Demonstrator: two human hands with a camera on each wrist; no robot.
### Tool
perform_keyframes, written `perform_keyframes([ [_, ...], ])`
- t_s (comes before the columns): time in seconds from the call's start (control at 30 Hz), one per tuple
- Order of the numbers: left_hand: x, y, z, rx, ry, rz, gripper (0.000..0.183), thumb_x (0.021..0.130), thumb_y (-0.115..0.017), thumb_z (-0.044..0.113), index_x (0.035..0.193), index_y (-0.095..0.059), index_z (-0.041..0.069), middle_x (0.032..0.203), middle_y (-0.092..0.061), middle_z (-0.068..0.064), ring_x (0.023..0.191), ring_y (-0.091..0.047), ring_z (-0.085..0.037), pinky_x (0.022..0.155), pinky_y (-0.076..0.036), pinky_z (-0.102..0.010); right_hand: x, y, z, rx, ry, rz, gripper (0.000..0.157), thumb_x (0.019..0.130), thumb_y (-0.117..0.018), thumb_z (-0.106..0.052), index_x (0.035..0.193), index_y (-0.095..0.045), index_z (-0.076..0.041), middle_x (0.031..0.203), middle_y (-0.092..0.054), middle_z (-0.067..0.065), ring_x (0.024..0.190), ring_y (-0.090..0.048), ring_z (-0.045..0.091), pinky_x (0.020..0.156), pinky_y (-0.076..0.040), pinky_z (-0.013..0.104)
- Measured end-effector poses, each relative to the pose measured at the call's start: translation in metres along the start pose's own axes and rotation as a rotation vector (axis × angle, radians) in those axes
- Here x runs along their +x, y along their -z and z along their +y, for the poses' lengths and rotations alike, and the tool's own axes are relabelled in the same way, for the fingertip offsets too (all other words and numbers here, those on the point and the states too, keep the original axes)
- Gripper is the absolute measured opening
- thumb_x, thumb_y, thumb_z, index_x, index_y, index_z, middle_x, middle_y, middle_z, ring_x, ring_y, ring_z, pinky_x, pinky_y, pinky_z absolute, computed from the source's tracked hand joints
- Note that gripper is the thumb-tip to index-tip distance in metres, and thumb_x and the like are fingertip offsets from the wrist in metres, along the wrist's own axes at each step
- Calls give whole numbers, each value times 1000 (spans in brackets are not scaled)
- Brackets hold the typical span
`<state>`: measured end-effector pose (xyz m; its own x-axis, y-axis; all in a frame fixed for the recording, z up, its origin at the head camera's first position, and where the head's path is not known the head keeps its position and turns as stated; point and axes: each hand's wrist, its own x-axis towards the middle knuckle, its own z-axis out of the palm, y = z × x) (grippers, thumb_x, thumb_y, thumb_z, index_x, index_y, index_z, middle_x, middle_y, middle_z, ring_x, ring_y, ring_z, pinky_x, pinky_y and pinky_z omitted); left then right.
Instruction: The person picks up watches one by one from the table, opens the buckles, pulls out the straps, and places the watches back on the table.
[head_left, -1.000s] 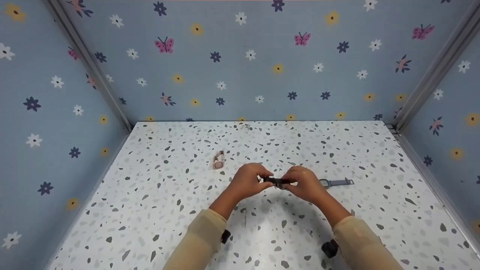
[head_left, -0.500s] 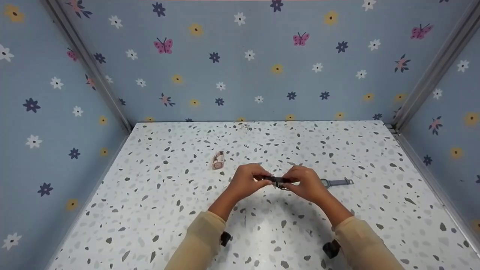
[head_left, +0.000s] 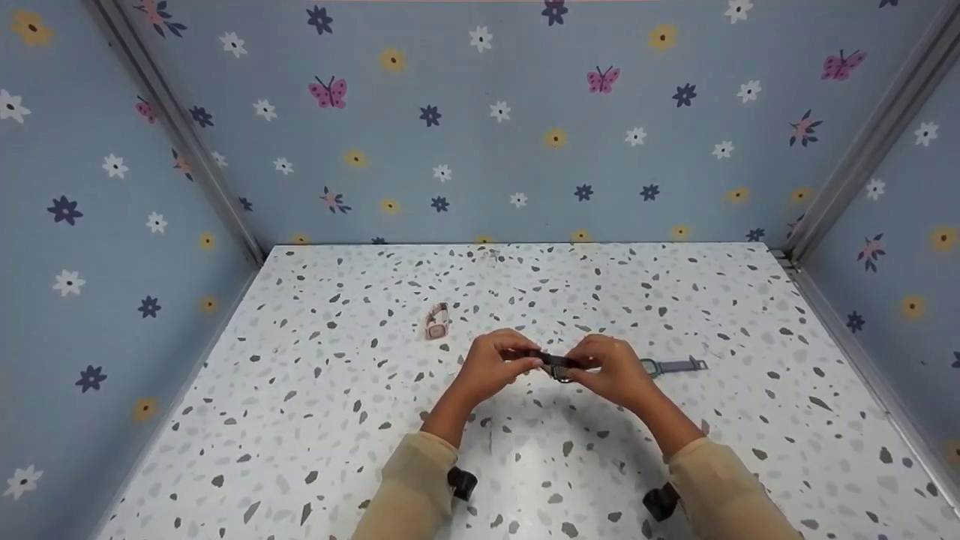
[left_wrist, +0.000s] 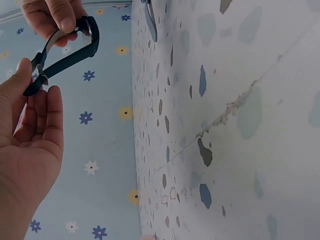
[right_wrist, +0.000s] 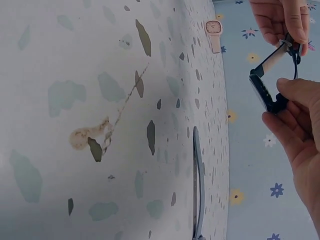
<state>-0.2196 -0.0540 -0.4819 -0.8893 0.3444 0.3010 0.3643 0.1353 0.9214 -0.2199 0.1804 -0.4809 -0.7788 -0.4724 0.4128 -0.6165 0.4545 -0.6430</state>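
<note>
We see a left sleeve (head_left: pixel 412 487) and a right sleeve (head_left: pixel 724 487) of the same plain beige, a sandy tone with faint creases running through it. Each ends in a rounded edge, wider than the bare forearm (head_left: pixel 664 421) coming out of it. Against the inner side of the left one we make out a chunky black fitting (head_left: pixel 463 484), and by the right one a similar dark piece (head_left: pixel 659 503), their finer details too small for us to tell

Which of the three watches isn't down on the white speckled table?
The dark-strapped watch: the left hand and right hand hold it up. The pale pink, square-faced watch and the blue-grey-strapped watch both rest on the table.
</note>
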Motion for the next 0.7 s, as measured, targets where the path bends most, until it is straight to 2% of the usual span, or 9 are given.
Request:
perform_keyframes([
  [0.13, -4, 3, 13, -82, 41, 12, 17, 85, -73, -1, 101, -73, -5, 100, -67, -17, 87, -67, -23, 73, -59, -33, -1, -2, 1, 23, -17, 13, 15, 79, -80, 0, 91, -76, -7, 86, -65, 1, 78, -68, 16, 69, -58, 24],
  [0.27, -10, 5, 27, -119, 52, 34, 16, 86, -72, 0, 100, -73, -7, 100, -67, -14, 89, -66, -22, 81, -57, -30, -4, -3, 1, 55, -42, 20, 14, 78, -81, -1, 89, -76, -8, 85, -65, 0, 78, -67, 16, 69, -58, 24],
  [0.47, -12, 5, 29, -112, 106, 83, 18, 86, -73, 4, 103, -74, -3, 102, -71, -11, 90, -68, -18, 80, -58, -33, -6, -4, 1, 91, -78, 20, 14, 79, -80, -2, 90, -76, -8, 86, -65, 0, 79, -68, 16, 70, -58, 24],
  [0.6, -11, 7, 29, -170, 158, 97, 20, 90, -69, 3, 108, -71, -5, 104, -71, -16, 88, -69, -20, 81, -58, -34, -6, -4, 1, 97, -98, 46, 13, 79, -81, -2, 90, -76, -8, 86, -66, -1, 79, -67, 17, 69, -58, 25],
  [0.7, -12, 8, 29, -224, 165, 109, 20, 92, -66, 1, 109, -68, -10, 101, -69, -21, 87, -69, -23, 82, -57, -34, -7, -4, 1, 109, -123, 63, 13, 79, -80, 0, 90, -76, -8, 86, -66, 0, 79, -66, 17, 69, -58, 26],
])
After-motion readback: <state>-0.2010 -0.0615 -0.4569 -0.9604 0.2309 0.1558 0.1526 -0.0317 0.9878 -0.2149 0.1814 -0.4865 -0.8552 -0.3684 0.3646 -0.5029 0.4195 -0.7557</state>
